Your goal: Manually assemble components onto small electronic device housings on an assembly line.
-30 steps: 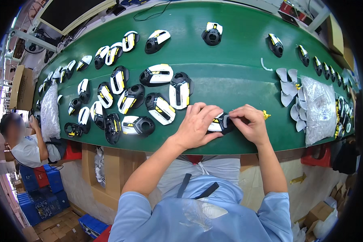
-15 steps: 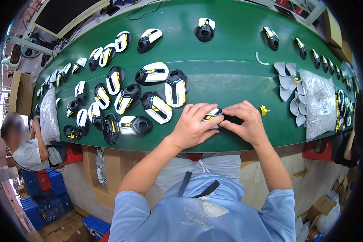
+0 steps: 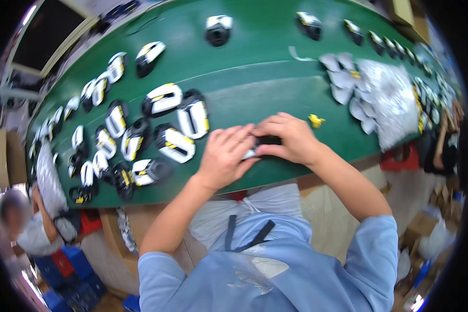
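Observation:
Near the table's front edge, my left hand (image 3: 224, 157) is closed round one end of a small black-and-white plastic housing (image 3: 251, 152). From the other side, the fingers and thumb of my right hand (image 3: 290, 139) pinch the same piece. My fingers cover most of it, so its shape and any smaller part in them cannot be made out. Left of my hands lie several like housings (image 3: 193, 118) in black, white and yellow. A little beyond my right hand is a small heap of yellow pieces (image 3: 315, 120).
Loose whitish curved shells (image 3: 343, 79) and a clear plastic bag (image 3: 387, 96) lie on the green table (image 3: 255, 86) to the right. A row of housings (image 3: 218, 30) runs along the far side. At the left sits another person (image 3: 36, 229) beside a plastic bag (image 3: 51, 169).
The whole view has turned and blurred, so the table's things appear farther left and tilted. Both hands remain on the housing, now covering more of it.

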`<state>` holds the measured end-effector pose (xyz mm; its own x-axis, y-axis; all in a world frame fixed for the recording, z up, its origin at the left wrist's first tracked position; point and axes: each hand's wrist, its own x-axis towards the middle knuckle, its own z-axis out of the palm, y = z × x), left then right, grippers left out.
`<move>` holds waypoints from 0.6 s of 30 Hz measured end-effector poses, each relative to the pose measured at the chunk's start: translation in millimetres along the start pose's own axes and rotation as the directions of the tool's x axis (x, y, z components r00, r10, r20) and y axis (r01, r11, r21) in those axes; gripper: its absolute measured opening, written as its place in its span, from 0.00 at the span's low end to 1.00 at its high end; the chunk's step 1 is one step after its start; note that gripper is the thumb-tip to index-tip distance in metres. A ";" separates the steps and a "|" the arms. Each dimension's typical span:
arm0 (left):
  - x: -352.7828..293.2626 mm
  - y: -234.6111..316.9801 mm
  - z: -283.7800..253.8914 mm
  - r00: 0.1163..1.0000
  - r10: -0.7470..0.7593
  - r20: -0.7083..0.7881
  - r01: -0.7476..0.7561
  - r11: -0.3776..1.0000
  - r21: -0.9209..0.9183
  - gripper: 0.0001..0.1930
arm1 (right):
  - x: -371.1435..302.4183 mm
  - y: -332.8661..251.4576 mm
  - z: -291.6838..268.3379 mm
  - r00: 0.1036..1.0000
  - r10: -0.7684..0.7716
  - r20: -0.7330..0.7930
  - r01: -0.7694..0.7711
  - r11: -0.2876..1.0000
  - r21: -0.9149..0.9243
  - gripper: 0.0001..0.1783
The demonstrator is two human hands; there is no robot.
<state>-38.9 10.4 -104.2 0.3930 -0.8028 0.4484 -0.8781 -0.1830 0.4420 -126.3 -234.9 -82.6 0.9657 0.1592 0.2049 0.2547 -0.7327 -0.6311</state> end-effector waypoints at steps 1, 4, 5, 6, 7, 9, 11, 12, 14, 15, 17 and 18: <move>-1.4 -3.6 0.7 1.000 -0.001 -0.029 0.001 1.000 0.009 0.25 | 4.4 0.4 3.7 1.000 -0.001 0.017 0.001 1.000 0.003 0.23; -3.0 -5.2 2.5 0.999 0.012 -0.038 -0.013 1.000 -0.020 0.27 | 0.8 -10.5 2.7 0.996 0.086 -0.005 -0.086 0.996 -0.007 0.25; -2.9 -2.9 5.5 0.998 0.043 -0.044 -0.045 0.998 -0.034 0.27 | -4.3 -5.2 5.3 0.996 0.052 -0.066 -0.051 0.999 0.012 0.24; -5.6 0.0 5.5 0.999 0.008 -0.052 -0.009 0.999 -0.032 0.27 | -8.9 -9.6 3.6 0.995 0.023 -0.095 -0.027 0.999 -0.037 0.24; -5.8 0.5 6.3 0.998 -0.031 -0.059 0.030 0.999 -0.029 0.28 | -12.0 -12.7 0.6 0.993 -0.009 -0.120 -0.002 0.996 -0.085 0.23; -7.0 0.4 4.5 0.997 -0.041 -0.058 0.039 0.999 -0.023 0.29 | -19.1 -6.4 -18.8 0.957 -0.029 -0.287 -0.003 0.994 -0.113 0.21; -7.5 0.7 2.6 0.998 -0.042 -0.048 0.042 0.999 -0.001 0.30 | -28.8 15.1 -50.5 0.863 0.042 -0.504 -0.151 0.972 -0.178 0.15; -7.0 1.7 2.7 0.998 -0.041 -0.051 0.042 0.999 0.000 0.30 | -38.0 31.4 -65.8 0.812 0.078 -0.579 -0.261 0.935 -0.241 0.16; -5.0 1.2 3.2 0.999 -0.034 -0.020 0.034 0.999 -0.002 0.30 | -60.4 70.2 -86.5 0.816 0.117 -0.566 -0.406 0.813 -0.418 0.22; -3.9 0.5 3.1 0.999 -0.040 -0.020 0.040 0.999 0.003 0.30 | -67.6 82.5 -89.7 0.830 0.154 -0.536 -0.450 0.751 -0.483 0.22; -6.0 2.1 0.2 0.997 -0.082 -0.008 0.082 0.996 -0.019 0.29 | -77.2 98.3 -96.6 0.871 0.211 -0.445 -0.443 0.728 -0.523 0.19; -2.9 3.3 -0.7 0.997 -0.081 -0.010 0.080 0.996 -0.033 0.28 | -83.5 105.1 -99.4 0.879 0.175 -0.443 -0.423 0.716 -0.555 0.17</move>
<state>-42.7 12.5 -103.5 0.4655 -0.7794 0.4193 -0.8341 -0.2279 0.5023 -185.1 -391.0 -91.7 0.8717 -0.2818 0.4010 -0.2535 -0.9595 -0.1231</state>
